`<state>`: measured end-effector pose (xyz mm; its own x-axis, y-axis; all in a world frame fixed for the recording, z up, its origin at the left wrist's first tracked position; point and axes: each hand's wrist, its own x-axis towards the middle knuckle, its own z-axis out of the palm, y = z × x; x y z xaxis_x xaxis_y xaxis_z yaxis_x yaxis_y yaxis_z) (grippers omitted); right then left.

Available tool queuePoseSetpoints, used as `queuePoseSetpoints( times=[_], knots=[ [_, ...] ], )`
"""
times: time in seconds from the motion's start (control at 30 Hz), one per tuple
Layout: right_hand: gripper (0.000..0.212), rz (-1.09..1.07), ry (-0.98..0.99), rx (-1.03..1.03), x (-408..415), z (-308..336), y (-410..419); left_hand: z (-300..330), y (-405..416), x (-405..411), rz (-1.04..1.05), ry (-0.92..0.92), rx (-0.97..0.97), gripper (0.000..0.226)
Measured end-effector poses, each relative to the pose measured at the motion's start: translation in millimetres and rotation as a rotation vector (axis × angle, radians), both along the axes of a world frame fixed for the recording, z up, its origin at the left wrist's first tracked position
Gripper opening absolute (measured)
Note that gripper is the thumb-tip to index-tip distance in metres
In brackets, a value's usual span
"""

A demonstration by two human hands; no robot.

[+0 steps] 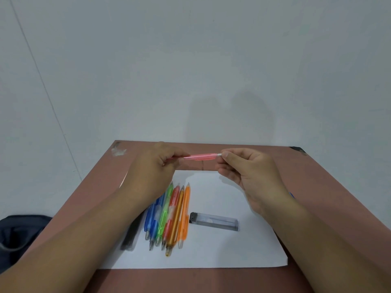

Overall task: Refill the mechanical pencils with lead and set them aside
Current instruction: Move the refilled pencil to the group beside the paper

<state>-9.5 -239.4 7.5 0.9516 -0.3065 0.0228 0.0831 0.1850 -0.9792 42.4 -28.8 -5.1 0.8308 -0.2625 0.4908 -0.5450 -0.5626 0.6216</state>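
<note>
Plain pale grey-white wall [190,60] fills upper half, thin dark vertical line [40,77] running down it at left, like a corner or seam. Reddish-brown table [330,187] pushed against wall, white smudge [119,151] at far left corner, dark mark [298,149] at far right corner. Dark blue-grey fabric [19,235] low left beside table. Soft even light, faint shadows on wall above table

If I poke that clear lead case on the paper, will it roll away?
Probably not: the lead case looks flat-sided and lies flat on the white paper, so it would likely slide. It looks thin, clear plastic, so likely light and maybe a bit slippery.
</note>
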Motion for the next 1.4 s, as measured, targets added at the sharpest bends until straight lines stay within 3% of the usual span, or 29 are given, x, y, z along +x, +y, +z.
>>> queuePoseSetpoints(
  times=[0.13,0.27,0.47,0.57,0.73,0.83,0.93,1.4],
  knots=[
    [0.008,0.005,0.003,-0.006,-1.7,0.1,2.5,1.8,-1.6,-2.8,0.002,0.000,0.013,0.029],
    [0.010,-0.017,-0.012,-0.013,-0.1,-0.6,3.0,6.7,-7.2,-14.4,-0.043,0.151,-0.086,0.026],
    [0.046,0.194,0.046,0.331,-2.1,3.0,14.1,16.8,-30.5,-43.7,-0.170,0.375,-0.245,0.012],
    [0.040,0.180,-0.010,0.577,-2.5,7.4,18.1,18.7,-37.5,-51.6,-0.258,0.407,-0.278,0.008],
    [0.048,0.141,-0.145,0.904,-2.1,20.8,-3.9,16.8,-37.8,-53.2,-0.291,0.553,-0.386,0.054],
    [0.046,0.167,-0.200,0.917,-7.5,24.9,-15.1,14.7,-41.1,-54.3,-0.372,0.693,-0.448,0.075],
    [0.042,0.177,-0.226,0.929,-9.5,26.6,-16.8,13.9,-43.7,-59.3,-0.431,0.761,-0.480,0.079],
    [0.040,0.166,-0.278,0.954,-11.3,25.3,-17.5,10.9,-45.9,-60.6,-0.521,0.736,-0.485,0.082]
  ],
)
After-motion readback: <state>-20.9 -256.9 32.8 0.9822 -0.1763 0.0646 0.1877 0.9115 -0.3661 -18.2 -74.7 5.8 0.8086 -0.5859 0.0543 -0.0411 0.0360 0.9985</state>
